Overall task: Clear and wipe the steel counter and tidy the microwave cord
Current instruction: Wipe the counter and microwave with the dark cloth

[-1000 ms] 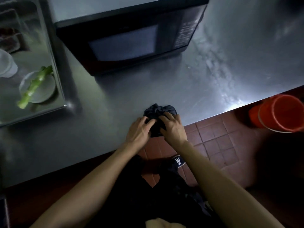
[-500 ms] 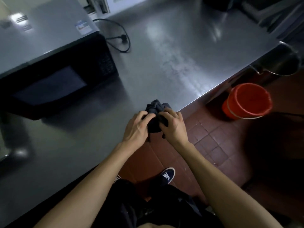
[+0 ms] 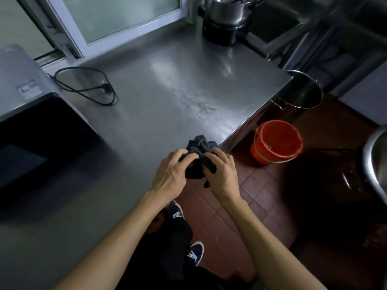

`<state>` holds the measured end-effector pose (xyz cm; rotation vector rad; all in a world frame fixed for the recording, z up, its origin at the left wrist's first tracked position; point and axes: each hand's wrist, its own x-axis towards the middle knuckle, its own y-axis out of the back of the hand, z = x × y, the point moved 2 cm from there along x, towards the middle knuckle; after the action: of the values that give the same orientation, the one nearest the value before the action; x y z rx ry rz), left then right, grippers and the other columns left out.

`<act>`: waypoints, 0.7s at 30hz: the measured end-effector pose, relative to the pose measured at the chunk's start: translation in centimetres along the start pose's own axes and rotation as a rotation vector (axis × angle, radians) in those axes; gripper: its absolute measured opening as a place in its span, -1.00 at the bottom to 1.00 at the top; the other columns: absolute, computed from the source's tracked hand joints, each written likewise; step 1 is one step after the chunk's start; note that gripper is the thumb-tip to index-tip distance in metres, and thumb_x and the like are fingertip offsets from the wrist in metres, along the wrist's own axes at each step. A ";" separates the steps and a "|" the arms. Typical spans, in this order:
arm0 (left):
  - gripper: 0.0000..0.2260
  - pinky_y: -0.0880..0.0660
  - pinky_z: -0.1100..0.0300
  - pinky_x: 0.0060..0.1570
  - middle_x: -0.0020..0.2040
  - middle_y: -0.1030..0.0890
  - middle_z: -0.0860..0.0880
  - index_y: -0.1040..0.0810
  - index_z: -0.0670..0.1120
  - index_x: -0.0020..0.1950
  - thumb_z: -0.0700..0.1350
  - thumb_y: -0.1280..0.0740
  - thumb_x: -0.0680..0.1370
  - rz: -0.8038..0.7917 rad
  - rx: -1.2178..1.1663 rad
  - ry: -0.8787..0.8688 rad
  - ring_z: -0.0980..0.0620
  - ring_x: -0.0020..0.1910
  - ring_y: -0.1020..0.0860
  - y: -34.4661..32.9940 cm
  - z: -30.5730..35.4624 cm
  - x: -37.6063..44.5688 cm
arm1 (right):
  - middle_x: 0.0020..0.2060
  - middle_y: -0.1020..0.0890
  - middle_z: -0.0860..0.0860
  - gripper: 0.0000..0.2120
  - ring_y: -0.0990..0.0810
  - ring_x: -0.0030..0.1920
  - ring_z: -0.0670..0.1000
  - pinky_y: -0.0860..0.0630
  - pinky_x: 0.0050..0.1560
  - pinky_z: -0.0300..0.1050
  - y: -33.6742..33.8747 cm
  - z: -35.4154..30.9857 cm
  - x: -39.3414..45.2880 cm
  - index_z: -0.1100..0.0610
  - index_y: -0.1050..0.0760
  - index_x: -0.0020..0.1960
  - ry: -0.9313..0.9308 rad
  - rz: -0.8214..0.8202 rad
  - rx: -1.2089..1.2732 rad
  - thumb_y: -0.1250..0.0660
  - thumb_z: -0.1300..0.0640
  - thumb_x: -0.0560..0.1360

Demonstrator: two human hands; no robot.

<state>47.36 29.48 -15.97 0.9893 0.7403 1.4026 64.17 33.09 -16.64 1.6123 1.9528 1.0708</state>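
Cloth: a dark, crumpled cloth [image 3: 199,155] was found bunched at the near edge of the steel counter [image 3: 167,84], close to its right-hand corner, part of it hanging past the edge.
Left hand: the left hand [image 3: 171,172] was placed on the left side of the cloth, its fingers curled over the fabric and gripping it.
Right hand: the right hand [image 3: 219,172] was placed on the right side of the cloth, its fingers bent and closed on the fabric, with a loose corner of cloth trailing beneath the palm.
Hands, relation: both hands were set just beside each other, with the cloth held between them.
Counter surface: the steel was seen bare over most of its width, with a smeared, streaked patch noted toward the right-hand edge.
Microwave: the microwave [image 3: 31,122] was located at the left of the counter, dark door facing forward, a label on its grey top.
Cord: the black microwave cord [image 3: 88,88] was found lying in a loose loop on the counter behind and to the right of the microwave, its plug resting on the steel.
Far end: a steel pot [image 3: 226,11] on a dark base was recorded at the rear right of the counter, by the window [image 3: 117,15].
Floor: an orange bucket [image 3: 276,141] was noted on the red tiles just beside the counter's right corner, with a large steel pot [image 3: 303,91] behind it.
Footwear: two dark shoes [image 3: 194,254] with white markings were seen below the counter edge.
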 end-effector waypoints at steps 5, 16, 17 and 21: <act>-0.50 -0.55 -0.08 0.03 0.26 -0.45 -0.04 -0.44 0.06 0.32 -0.38 -0.30 0.48 -0.015 -0.062 -0.029 -0.12 0.09 -0.49 -1.3 -1.1 6.5 | 0.27 -0.52 -0.10 -0.66 -0.42 0.10 0.10 -0.51 0.05 0.03 0.7 2.5 6.0 0.00 -0.57 0.24 0.028 -0.016 -0.053 -0.44 0.15 0.47; -0.52 -0.55 -0.02 -0.01 0.23 -0.47 -0.05 -0.48 0.02 0.33 -0.40 -0.29 0.51 0.011 -0.146 -0.075 -0.12 0.06 -0.50 -2.3 -0.9 20.2 | 0.24 -0.56 -0.09 -0.66 -0.46 0.13 0.13 -0.47 0.09 -0.03 4.0 6.2 18.3 0.03 -0.59 0.22 0.009 0.023 -0.118 -0.45 0.20 0.46; -0.52 -0.55 -0.02 -0.02 0.23 -0.47 -0.05 -0.49 0.02 0.33 -0.41 -0.29 0.50 0.002 -0.146 -0.081 -0.12 0.06 -0.50 -2.3 -0.7 21.2 | 0.24 -0.56 -0.09 -0.66 -0.46 0.13 0.13 -0.47 0.10 -0.02 4.3 6.6 19.0 0.02 -0.59 0.22 0.005 0.028 -0.118 -0.45 0.19 0.46; -0.48 -0.54 -0.03 -0.02 0.22 -0.49 -0.06 -0.51 0.02 0.32 -0.44 -0.30 0.46 -0.013 -0.152 -0.097 -0.13 0.07 -0.50 -3.2 0.1 25.0 | 0.24 -0.55 -0.09 -0.66 -0.46 0.12 0.12 -0.48 0.09 -0.02 5.3 8.8 21.8 0.02 -0.59 0.22 -0.021 0.032 -0.114 -0.45 0.20 0.46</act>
<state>50.64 54.51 -15.41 0.9245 0.5596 1.3685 68.21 56.80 -14.52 1.5922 1.8244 1.1514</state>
